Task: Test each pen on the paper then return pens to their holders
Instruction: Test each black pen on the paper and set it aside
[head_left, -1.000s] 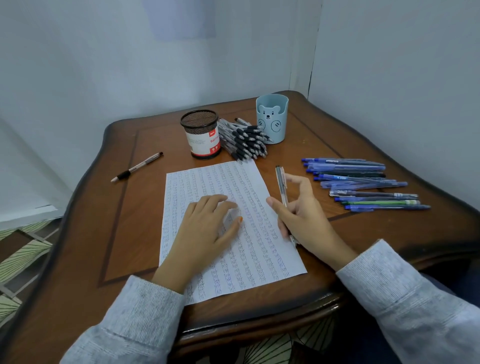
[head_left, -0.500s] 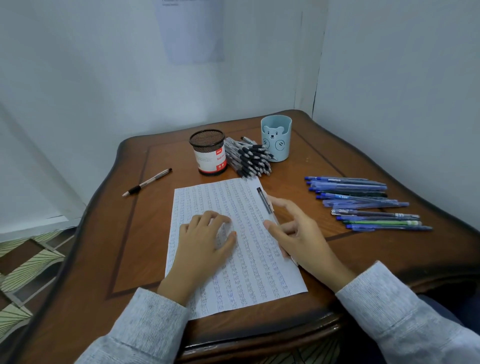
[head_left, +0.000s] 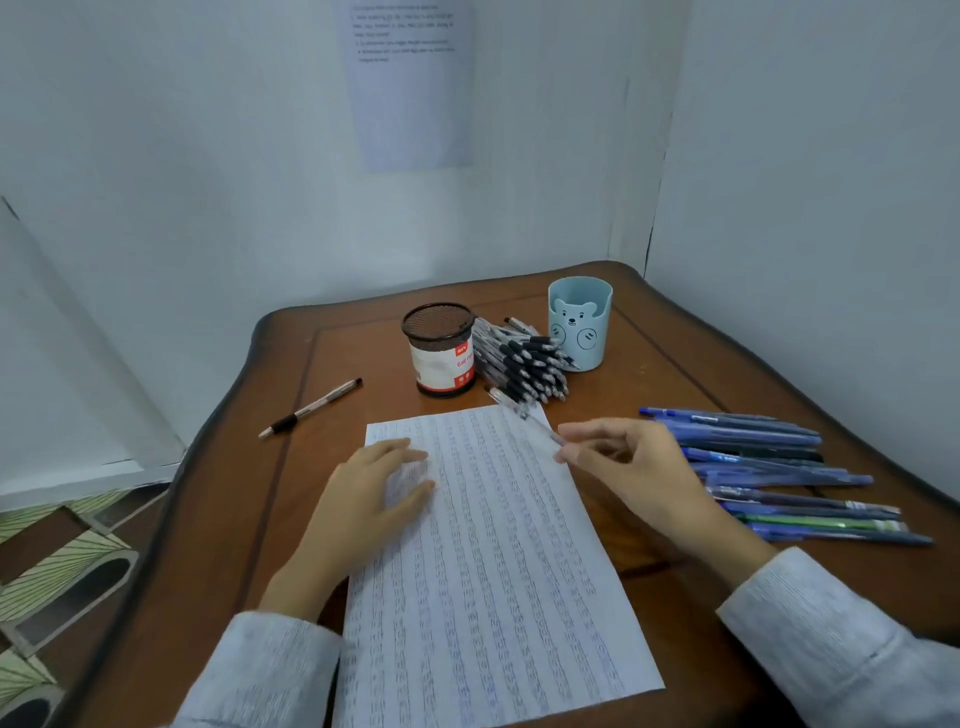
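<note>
Reaching farther forward, right hand (head_left: 634, 467) pinches slim clear plastic pen (head_left: 524, 413).
Left hand (head_left: 363, 488) lies spread on scribbled white paper (head_left: 493, 571).

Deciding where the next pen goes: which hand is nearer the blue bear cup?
Right. The right hand, pinching a clear pen, hovers in front of the blue bear cup; the left hand rests flat on the paper, farther off to the cup's front-left.
</note>
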